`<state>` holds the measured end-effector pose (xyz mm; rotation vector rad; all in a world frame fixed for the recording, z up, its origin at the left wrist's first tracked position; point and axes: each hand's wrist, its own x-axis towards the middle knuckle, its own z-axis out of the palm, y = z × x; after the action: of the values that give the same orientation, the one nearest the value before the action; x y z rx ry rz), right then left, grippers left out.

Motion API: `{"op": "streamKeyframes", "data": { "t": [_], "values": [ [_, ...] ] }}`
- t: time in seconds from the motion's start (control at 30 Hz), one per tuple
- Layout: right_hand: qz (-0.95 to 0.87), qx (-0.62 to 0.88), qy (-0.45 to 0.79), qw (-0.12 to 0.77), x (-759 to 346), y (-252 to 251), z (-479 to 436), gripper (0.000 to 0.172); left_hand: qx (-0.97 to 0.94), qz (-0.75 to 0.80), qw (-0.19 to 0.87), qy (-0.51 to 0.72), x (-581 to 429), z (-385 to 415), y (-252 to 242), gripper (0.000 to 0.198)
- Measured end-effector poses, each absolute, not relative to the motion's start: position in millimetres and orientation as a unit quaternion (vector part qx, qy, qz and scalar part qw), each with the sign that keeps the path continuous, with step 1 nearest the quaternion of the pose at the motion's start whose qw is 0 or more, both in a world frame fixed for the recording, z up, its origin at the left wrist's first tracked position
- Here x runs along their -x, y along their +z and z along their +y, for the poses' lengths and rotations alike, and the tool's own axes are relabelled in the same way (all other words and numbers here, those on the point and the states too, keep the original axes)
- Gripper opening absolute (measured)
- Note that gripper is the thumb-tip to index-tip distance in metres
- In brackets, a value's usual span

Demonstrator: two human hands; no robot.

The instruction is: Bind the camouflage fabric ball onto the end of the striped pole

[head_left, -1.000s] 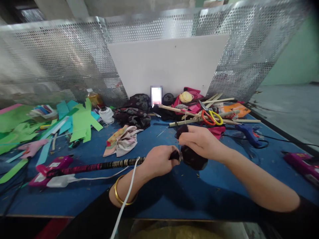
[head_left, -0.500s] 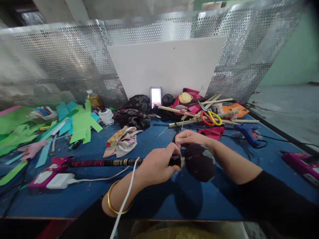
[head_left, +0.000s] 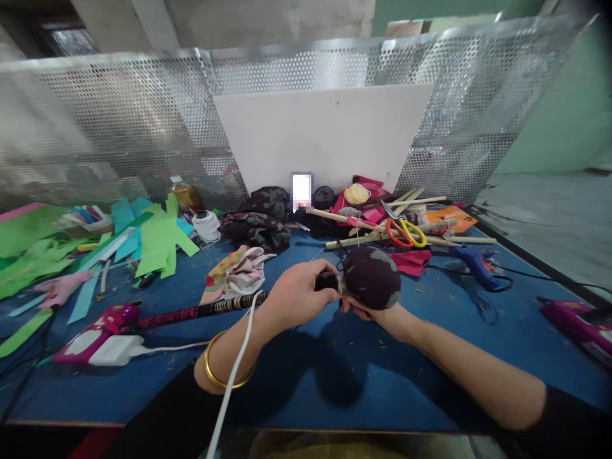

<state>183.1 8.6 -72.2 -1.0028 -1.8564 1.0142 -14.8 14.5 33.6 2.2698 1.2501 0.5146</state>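
Note:
My left hand [head_left: 296, 294] is closed around the neck end of a stick [head_left: 210, 308] wrapped in dark, pink and cream bands. At its right end sits a round ball [head_left: 371, 278] covered in dark camouflage cloth, with a pale binding at its neck. My right hand [head_left: 389, 320] is beneath the ball, its fingers curled in close to the neck. What those fingers pinch is hidden by the ball. A white cable crosses over my left wrist, which wears a gold bangle.
Sticks, pink cloth and orange-and-yellow-handled scissors [head_left: 405, 233] lie at the back right, near a blue glue gun [head_left: 478, 268]. Crumpled cloth [head_left: 239, 274], a white thread spool [head_left: 206, 227] and green paper strips [head_left: 155, 239] lie left. A magenta power strip [head_left: 95, 335] holds a white charger.
My right hand has gone from above the neck to beneath the ball. The ball has risen and shifted slightly left, and the wrapped stick is now tilted.

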Motion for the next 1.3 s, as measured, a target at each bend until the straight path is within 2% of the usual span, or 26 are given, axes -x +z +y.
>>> {"op": "streamKeyframes", "data": {
  "t": [0.1,0.2,0.27,0.37,0.47,0.53,0.9,1.07,1.17,1.3],
  "values": [
    [-0.764,0.416,0.328,0.368,-177,-60,-23,0.028,-0.837,0.455,0.239,0.189,13,26,34,0.021],
    [-0.797,0.458,0.083,0.385,-173,-49,-48,0.02,-0.843,0.452,0.223,0.188,7,35,26,0.022],
    [-0.793,0.446,-0.002,0.415,-172,-43,-55,0.012,-0.846,0.447,0.226,0.18,4,39,19,0.023],
    [-0.81,0.382,0.071,0.44,-172,-37,-49,0.014,-0.849,0.436,0.246,0.169,1,42,8,0.024],
    [-0.83,0.326,0.193,0.41,-175,-35,-37,0.017,-0.852,0.429,0.251,0.166,2,43,0,0.025],
    [-0.835,0.318,0.223,0.389,-178,-35,-33,0.022,-0.852,0.429,0.25,0.164,2,44,-4,0.025],
    [-0.84,0.34,0.178,0.384,-171,-44,-36,0.025,-0.849,0.469,0.221,0.102,-6,45,-26,0.025],
    [-0.817,0.388,0.185,0.383,-183,-36,-28,0.027,-0.857,0.479,0.168,0.088,-4,41,-22,0.025],
    [-0.816,0.432,0.116,0.366,-193,-18,-24,0.027,-0.861,0.467,0.177,0.089,-2,35,-15,0.024],
    [-0.853,0.428,0.025,0.298,-201,6,-10,0.029,-0.864,0.44,0.229,0.084,-1,24,-6,0.017]
  ]
}}
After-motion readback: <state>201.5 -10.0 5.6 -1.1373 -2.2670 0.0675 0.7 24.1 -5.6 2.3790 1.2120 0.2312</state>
